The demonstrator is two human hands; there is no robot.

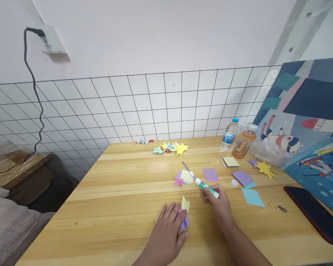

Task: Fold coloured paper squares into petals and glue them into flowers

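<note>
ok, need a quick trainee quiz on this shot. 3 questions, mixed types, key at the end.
1. Open: what does the right hand hold?
2. True or false: the left hand rests on the folded pink, purple and pale-yellow paper piece.
3. Multiple choice: the clear plastic water bottle stands beside the amber drink bottle. What colour is the water bottle's cap? A) white B) blue C) red

Key
1. A slim white-and-green tube.
2. True: its fingers lie over part of the piece.
3. B
</note>
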